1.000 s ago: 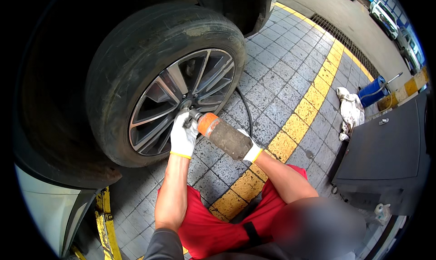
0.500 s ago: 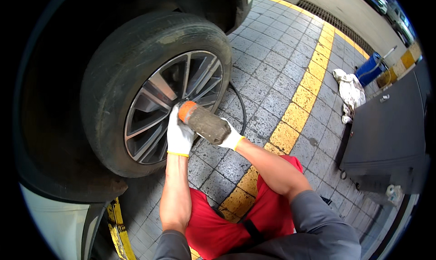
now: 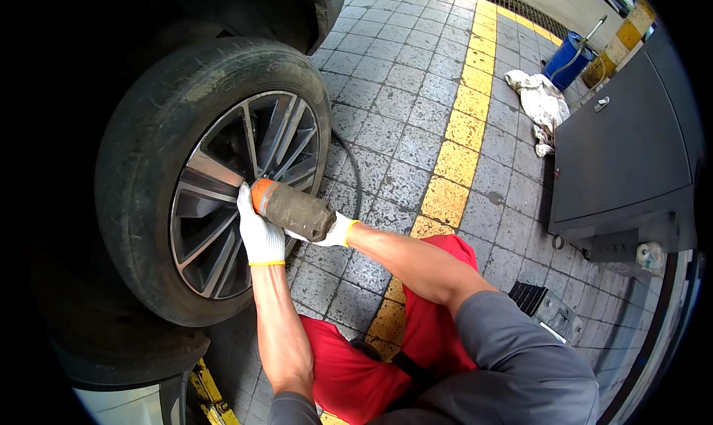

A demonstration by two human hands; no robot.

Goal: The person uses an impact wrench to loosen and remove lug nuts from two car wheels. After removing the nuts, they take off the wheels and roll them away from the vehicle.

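Observation:
An impact wrench [image 3: 295, 211] with an orange front and a worn, dirty grey body points at the hub of a car wheel [image 3: 194, 165]. My right hand [image 3: 336, 230], in a white glove with a yellow cuff, grips the tool from below at its rear; the body hides most of those fingers. Against the orange front end rests my left hand [image 3: 261, 235], gloved alike, closed around its near side with the fingertips close to the wheel centre. The socket end and the lug nuts are mostly hidden behind the glove and the tool.
A black hose [image 3: 355, 165] curves over the tiles beside the tyre. To the right stand a dark grey cabinet [image 3: 624, 143], a white rag [image 3: 541, 102] and a blue drum [image 3: 568, 61]. A yellow metal bar [image 3: 208, 388] lies low near the car body.
The view has shifted, so wheel, tool and hands appear further left and lower. Both hands keep their hold on the impact wrench at the wheel's centre.

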